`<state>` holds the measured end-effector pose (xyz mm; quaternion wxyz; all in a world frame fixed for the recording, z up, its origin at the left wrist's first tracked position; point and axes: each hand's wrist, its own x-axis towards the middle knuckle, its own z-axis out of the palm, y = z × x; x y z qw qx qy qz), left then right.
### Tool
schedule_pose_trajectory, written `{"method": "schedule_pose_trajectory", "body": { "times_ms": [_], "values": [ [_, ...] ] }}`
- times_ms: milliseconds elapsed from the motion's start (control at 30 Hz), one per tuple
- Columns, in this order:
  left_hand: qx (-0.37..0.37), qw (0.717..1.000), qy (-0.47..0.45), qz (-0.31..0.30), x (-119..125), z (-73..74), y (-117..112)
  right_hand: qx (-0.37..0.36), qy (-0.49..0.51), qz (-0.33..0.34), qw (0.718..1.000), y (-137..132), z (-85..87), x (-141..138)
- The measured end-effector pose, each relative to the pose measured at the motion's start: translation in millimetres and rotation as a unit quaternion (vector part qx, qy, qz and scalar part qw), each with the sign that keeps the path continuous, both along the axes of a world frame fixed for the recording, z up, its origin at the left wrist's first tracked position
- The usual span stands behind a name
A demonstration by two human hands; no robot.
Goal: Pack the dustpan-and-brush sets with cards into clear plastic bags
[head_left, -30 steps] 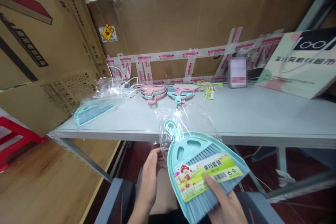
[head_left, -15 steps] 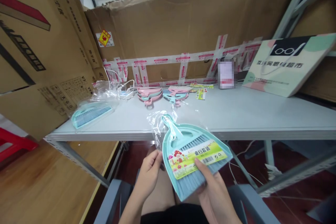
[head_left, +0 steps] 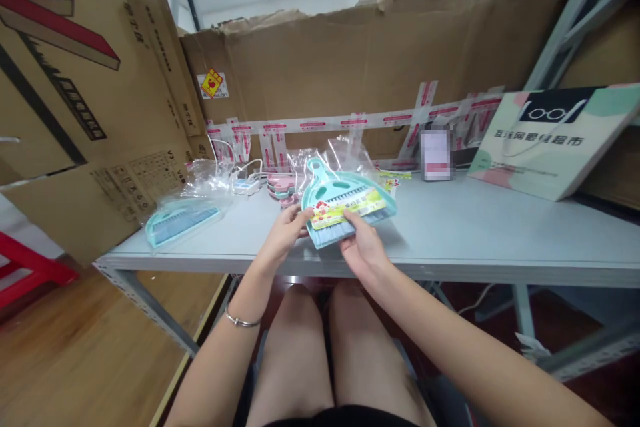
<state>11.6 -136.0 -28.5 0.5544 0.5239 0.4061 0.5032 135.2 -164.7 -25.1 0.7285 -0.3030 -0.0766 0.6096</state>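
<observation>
Teal plastic dustpan-and-brush set in a clear bag [head_left: 345,203] is held just above the pale grey surface [head_left: 475,233], near its front edge. Left hand [head_left: 285,230] and right hand [head_left: 363,247]: each grip is closed on the set's lower edge. A second bagged teal set [head_left: 180,223] lies well to the left.

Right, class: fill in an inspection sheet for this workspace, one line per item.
Surface: grey table on metal legs.
Job's things: teal dustpan-and-brush set in a clear bag, held just above the table.
Clutter: another bagged teal set at left; stacked pink dustpans; loose clear bags.
Grippers: left hand and right hand both grip the set.
Cables: white socket strip and lead at back left.
Surroundings: cardboard sheets; paper bag; red frame.
</observation>
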Motion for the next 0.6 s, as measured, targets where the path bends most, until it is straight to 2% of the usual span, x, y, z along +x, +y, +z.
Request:
{"method": "schedule_pose_trajectory", "body": {
  "times_ms": [200,467,533,600],
  "values": [
    [-0.020,0.999,-0.023,0.041,-4.6,-24.1,14.9,-0.032,-0.003,0.017,0.999,27.1,-21.8,-7.1],
    [-0.040,0.996,-0.048,0.069,-7.1,-23.9,19.5,0.003,-0.057,0.117,0.991,24.8,-17.9,6.7],
    [-0.049,0.995,-0.055,0.072,-8.5,-23.1,20.2,0.005,-0.089,0.107,0.990,23.4,-19.9,16.5],
    [-0.055,0.993,-0.062,0.078,-9.9,-22.1,20.4,0.015,-0.131,0.066,0.989,22.8,-24.4,27.6]
  ]
}}
